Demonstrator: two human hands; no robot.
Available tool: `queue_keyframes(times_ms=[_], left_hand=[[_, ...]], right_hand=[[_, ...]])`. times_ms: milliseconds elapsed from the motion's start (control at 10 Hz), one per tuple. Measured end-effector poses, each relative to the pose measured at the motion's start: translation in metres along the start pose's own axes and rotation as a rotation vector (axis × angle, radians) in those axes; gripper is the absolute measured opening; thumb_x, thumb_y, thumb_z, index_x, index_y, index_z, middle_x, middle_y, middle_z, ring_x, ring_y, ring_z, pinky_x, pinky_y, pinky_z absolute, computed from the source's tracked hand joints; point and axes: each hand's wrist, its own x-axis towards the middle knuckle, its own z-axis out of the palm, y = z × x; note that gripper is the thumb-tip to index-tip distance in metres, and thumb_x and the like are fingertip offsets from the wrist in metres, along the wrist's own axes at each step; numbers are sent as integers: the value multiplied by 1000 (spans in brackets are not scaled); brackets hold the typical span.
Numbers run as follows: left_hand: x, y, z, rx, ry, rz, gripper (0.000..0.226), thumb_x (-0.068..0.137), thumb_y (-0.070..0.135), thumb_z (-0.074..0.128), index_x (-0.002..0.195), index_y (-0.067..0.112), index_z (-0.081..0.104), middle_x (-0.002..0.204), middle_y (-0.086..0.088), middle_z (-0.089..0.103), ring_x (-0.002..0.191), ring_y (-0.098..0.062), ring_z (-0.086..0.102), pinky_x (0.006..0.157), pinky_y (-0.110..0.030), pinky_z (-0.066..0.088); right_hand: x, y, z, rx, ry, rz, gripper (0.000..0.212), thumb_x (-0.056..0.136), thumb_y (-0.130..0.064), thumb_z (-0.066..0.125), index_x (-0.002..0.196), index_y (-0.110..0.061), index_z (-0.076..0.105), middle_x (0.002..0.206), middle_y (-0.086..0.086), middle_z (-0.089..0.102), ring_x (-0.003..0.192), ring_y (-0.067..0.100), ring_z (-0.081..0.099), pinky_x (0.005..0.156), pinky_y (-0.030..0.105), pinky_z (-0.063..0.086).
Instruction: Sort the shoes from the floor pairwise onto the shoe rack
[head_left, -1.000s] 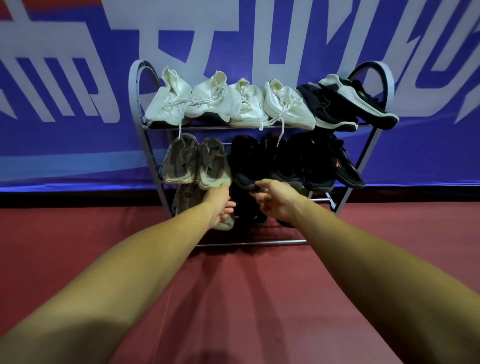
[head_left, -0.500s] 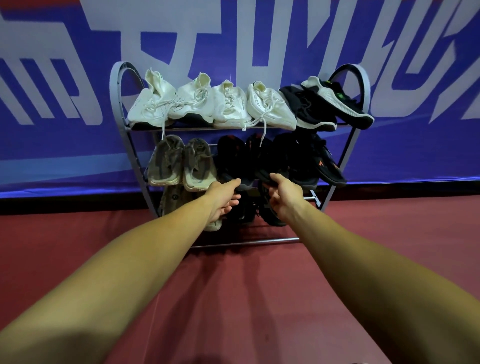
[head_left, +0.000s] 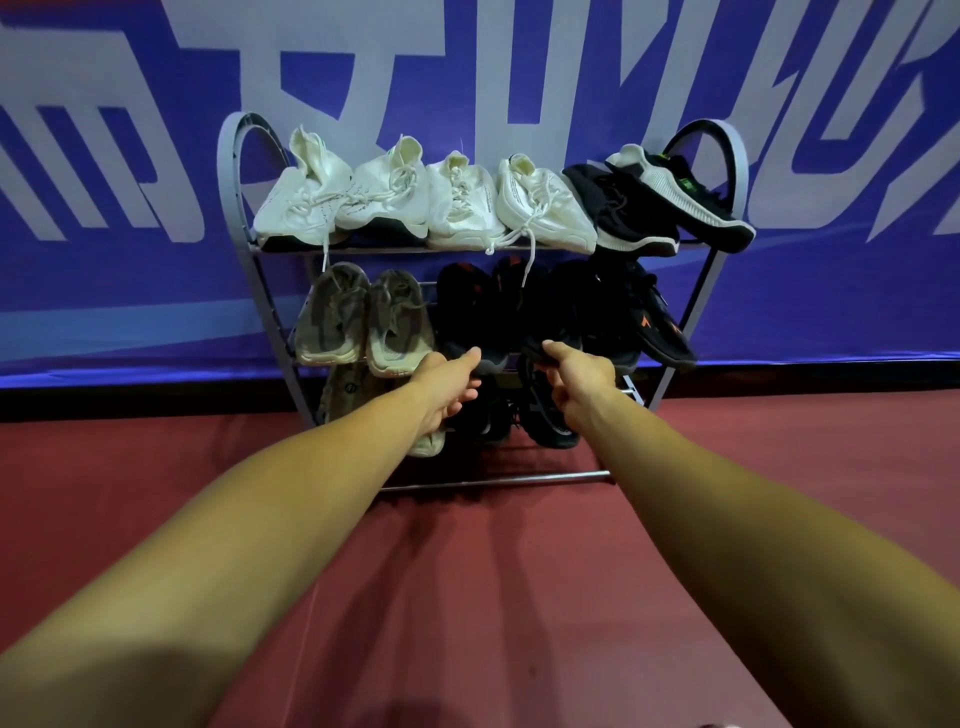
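The grey metal shoe rack (head_left: 236, 171) has three shelves and stands against the wall. On its top shelf are several white sneakers (head_left: 384, 197) and a black pair with white soles (head_left: 654, 208). The middle shelf holds a grey-beige pair (head_left: 363, 322) and several black shoes (head_left: 613, 312). My left hand (head_left: 449, 392) hangs with loosely curled fingers in front of the lower shelves, its thumb against a black toe. My right hand (head_left: 579, 382) grips a tilted black shoe (head_left: 548, 423) at the bottom shelf. Beside it sits another black shoe (head_left: 485, 415).
A grey-beige shoe (head_left: 345, 389) sits on the bottom shelf at the left, partly behind my left arm. Red floor (head_left: 779, 447) stretches around the rack. A blue banner wall (head_left: 104, 291) with white lettering rises right behind it.
Both hands stay at the lower front of the rack. My left thumb has risen to the toe of a middle-shelf shoe, and my right hand has closed round the black shoe.
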Motion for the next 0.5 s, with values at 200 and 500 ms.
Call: queue_keyframes(times_ms=[200, 500], left_hand=[[-3, 0, -4, 122, 6, 21, 50, 95, 53, 54, 117, 8, 60, 99, -3, 74, 69, -9, 60, 51, -19, 41], [-26, 14, -17, 476, -35, 101, 48, 96, 46, 54, 105, 1, 67, 87, -4, 72, 70, -19, 64, 56, -26, 44]], right_hand=[[7, 6, -8, -212, -33, -94, 27, 91, -31, 70, 95, -5, 67, 94, 16, 73, 45, 9, 59, 41, 22, 45], [-20, 3, -20, -1006, -135, -412, 40, 89, -42, 61, 85, -3, 70, 85, 15, 74, 84, 34, 69, 80, 44, 57]])
